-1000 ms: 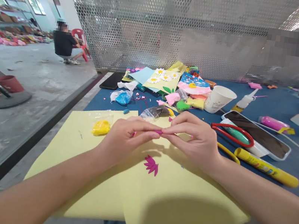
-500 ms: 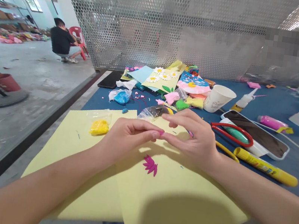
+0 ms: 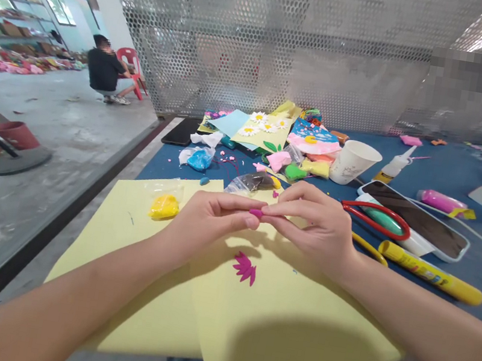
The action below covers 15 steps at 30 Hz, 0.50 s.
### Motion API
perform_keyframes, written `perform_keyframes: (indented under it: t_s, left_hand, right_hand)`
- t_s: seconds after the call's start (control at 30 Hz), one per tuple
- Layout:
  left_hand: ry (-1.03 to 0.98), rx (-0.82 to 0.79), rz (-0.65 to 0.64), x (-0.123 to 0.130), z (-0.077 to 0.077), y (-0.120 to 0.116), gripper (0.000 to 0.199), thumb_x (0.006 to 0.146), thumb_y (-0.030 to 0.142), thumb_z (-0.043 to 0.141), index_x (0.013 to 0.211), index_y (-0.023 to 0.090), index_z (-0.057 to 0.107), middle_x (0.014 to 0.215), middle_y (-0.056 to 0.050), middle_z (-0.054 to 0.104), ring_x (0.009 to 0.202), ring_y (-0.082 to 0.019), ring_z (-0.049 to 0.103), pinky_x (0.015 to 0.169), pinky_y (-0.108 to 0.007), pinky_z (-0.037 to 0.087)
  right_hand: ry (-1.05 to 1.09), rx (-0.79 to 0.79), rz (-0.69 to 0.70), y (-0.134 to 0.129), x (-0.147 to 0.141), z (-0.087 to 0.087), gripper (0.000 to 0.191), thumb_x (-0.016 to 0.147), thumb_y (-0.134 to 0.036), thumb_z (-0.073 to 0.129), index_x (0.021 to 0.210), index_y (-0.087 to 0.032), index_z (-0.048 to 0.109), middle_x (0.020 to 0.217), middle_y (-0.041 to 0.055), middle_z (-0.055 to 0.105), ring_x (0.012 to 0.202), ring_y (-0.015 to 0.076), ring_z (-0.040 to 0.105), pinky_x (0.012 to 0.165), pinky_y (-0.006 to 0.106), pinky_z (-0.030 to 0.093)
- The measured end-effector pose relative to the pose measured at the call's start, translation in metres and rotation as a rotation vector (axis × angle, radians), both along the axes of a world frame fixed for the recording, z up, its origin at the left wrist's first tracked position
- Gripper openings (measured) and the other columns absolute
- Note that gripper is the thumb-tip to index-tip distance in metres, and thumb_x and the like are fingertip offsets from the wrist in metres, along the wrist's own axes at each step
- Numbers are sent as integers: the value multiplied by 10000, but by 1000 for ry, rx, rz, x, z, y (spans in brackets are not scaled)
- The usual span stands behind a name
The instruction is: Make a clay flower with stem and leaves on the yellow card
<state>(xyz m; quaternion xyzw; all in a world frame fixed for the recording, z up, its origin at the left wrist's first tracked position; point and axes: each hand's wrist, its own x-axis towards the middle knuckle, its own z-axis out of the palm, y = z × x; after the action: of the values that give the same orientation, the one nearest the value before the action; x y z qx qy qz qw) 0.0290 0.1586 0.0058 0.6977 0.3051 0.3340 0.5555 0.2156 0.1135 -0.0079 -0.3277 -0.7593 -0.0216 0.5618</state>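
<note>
The left hand [image 3: 211, 220] and right hand [image 3: 316, 229] meet above a sheet of pale yellow card [image 3: 290, 329], their fingertips closed firmly on a small strip of magenta clay [image 3: 256, 213], which is pinched between the 2 hands and held off the card. Just below them, a magenta leaf-shaped piece [image 3: 244, 268] lies on the card. A lump of yellow clay [image 3: 164, 207] in clear plastic sits on the card near the left hand. Beyond the right hand, red-handled scissors [image 3: 376, 219] and a yellow glue stick [image 3: 430, 273] lie on a blue table cover [image 3: 478, 297], with a white paper cup [image 3: 354, 162] farther back. Another person [image 3: 103, 70] sits well apart, across the concrete floor.
</note>
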Motion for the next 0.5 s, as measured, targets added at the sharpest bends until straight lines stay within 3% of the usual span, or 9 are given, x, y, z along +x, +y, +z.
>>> perform_keyframes:
  t_s: [0.13, 0.27, 0.37, 0.5]
  left_hand:
    - [7, -42, 10, 1, 1, -1, 56, 706, 226, 768, 753, 250, 789, 797, 4, 773, 744, -154, 705, 707, -229, 572]
    - [14, -117, 62, 1, 1, -3, 67, 717, 275, 776, 739, 213, 783, 649, 8, 728, 579, -103, 652, 608, -188, 559]
    - [22, -172, 68, 1, 2, -3, 123, 729, 314, 771, 722, 191, 775, 599, 9, 702, 516, -80, 622, 548, -159, 545]
    - [9, -223, 32, 2, 2, -3, 118, 715, 303, 783, 709, 186, 774, 626, -3, 721, 562, -93, 656, 578, -163, 570]
  right_hand:
    - [-15, -81, -12, -1, -1, 0, 135, 821, -166, 678, 899, -250, 748, 733, 13, 667, 668, 133, 619, 622, 271, 505]
    - [-21, -222, -50, -2, -1, 0, 325, 799, -211, 711, 1121, -228, 672, 773, 7, 656, 709, 146, 605, 709, 308, 511]
    - [-31, -209, -36, -3, -2, 0, 294, 788, -207, 724, 1079, -212, 683, 788, 15, 661, 723, 145, 603, 726, 310, 507]
    - [-31, -145, -30, -2, -4, -4, 177, 814, -188, 695, 981, -230, 736, 816, 32, 665, 760, 146, 618, 704, 295, 513]
